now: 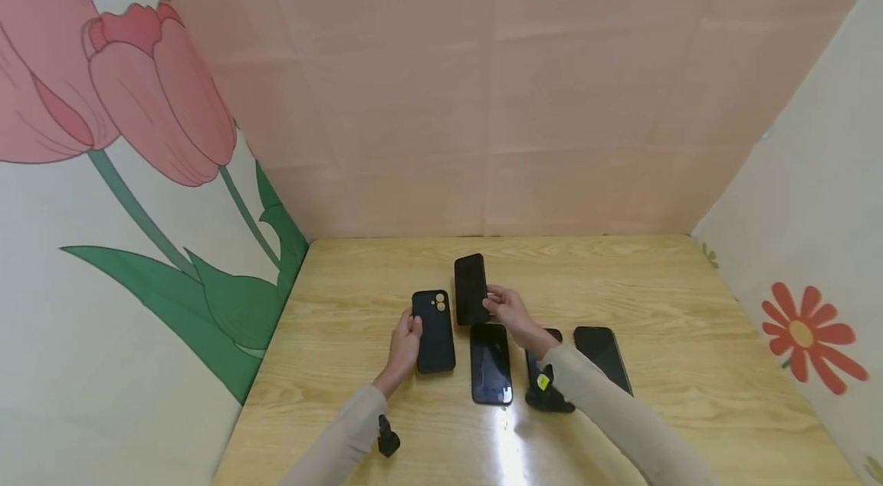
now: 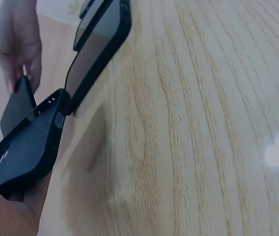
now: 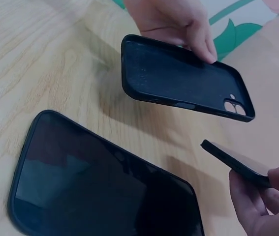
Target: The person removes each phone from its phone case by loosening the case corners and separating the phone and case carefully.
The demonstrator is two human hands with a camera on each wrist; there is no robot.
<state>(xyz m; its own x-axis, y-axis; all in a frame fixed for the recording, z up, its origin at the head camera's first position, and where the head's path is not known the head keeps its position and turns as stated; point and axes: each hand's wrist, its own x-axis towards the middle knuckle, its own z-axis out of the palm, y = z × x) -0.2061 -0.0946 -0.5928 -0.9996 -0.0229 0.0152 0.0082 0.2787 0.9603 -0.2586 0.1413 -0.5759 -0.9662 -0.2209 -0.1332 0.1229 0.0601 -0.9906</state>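
Note:
My left hand (image 1: 405, 342) grips a black phone case (image 1: 435, 344) by its long edge, raised over the table. Its hollow inside and camera cutout show in the right wrist view, where the case (image 3: 178, 73) has no phone in it. In my right hand (image 1: 509, 307) a slim black phone (image 1: 471, 290) is pinched between thumb and fingers at its side. The right wrist view shows this phone (image 3: 237, 164) nearly edge-on, apart from the case. Close below both hands, a dark phone (image 1: 491, 365) in a black case lies screen up on the table.
Another dark phone (image 1: 533, 371) lies partly hidden under my right forearm, and one more phone (image 1: 602, 352) rests to its right. The wooden table (image 1: 331, 294) ends at a pink cloth backdrop (image 1: 414, 126), with printed side walls left and right.

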